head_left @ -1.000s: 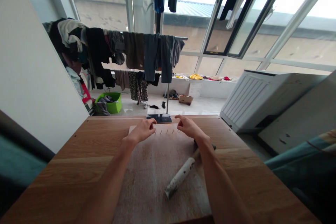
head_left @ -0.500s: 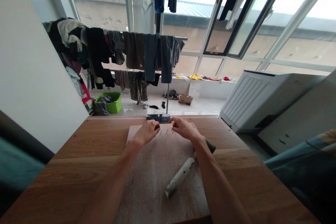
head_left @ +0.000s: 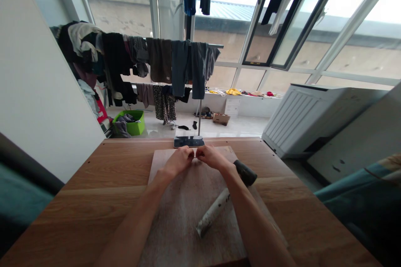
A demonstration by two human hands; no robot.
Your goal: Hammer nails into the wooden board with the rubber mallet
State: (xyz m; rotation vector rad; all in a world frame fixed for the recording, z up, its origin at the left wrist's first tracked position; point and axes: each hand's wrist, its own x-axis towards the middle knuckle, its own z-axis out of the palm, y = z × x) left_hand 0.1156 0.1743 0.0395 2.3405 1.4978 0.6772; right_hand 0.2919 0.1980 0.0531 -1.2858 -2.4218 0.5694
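My left hand (head_left: 181, 158) and my right hand (head_left: 210, 157) are almost touching over the far part of a worn wooden board (head_left: 184, 200). Both are closed, with thumbs and fingertips pinched together. Whatever they pinch is too small to make out. Thin upright nails seen between the hands earlier are now hidden by the fingers. A mallet lies under my right forearm, its dark head (head_left: 245, 172) to the right and its pale, spotted handle (head_left: 213, 213) slanting toward me across the board. Just beyond my fingers lies a dark-screened phone (head_left: 188, 141).
The board rests on a wood-grain table (head_left: 103, 187). Past its far edge are a drying rack hung with clothes (head_left: 181, 66), a green basin (head_left: 138, 124) and a cardboard box (head_left: 221, 119). A white ribbed appliance (head_left: 297, 112) stands right; a white panel (head_left: 40, 75) rises left.
Both hands have drawn together and slightly toward me, covering the nails that stood between them. More of the mallet's head and the phone shows. The mallet has stayed in place.
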